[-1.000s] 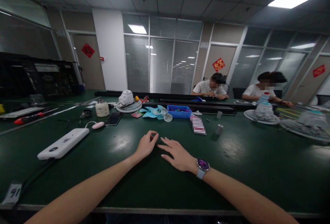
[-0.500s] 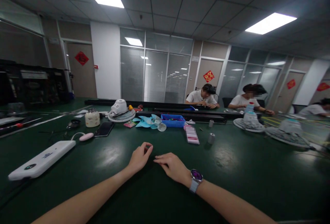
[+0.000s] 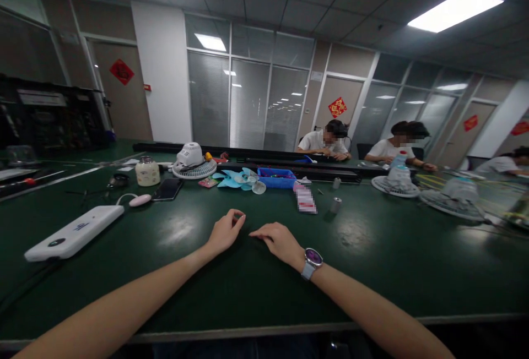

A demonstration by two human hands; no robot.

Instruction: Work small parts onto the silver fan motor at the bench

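A light-blue fan blade (image 3: 232, 179) lies flat on the dark green surface (image 3: 256, 298), just beside a blue bin (image 3: 278, 182) and beyond the reach of two empty grips. The left grip (image 3: 225, 230) is loosely curled, thumb near forefinger, around nothing; the right grip (image 3: 279, 242), above a wristwatch (image 3: 313, 258), has its fingers drawn together and bent down, a small gap from the left, with nothing seen in it.

Nearer the right side, a pink-and-white packet (image 3: 306, 199) and two metal cylinders (image 3: 335, 205) stand within a likely sweep; a forearm swung wide could topple a cylinder and send it rolling. A careless reach across might nudge the loose blade into the bin, and a leftward drag could snag the thin cord joining a white oblong device (image 3: 76, 232) to a pink oval piece (image 3: 140, 201).

Farther off sit a smartphone (image 3: 167, 189) and a white fan unit (image 3: 190, 158), with co-workers (image 3: 320, 142) across the way. A second earlier the right fingers were spread wide; now they are bunched. The objects hold the same arrangement, though the camera's view has swung slightly to the right.
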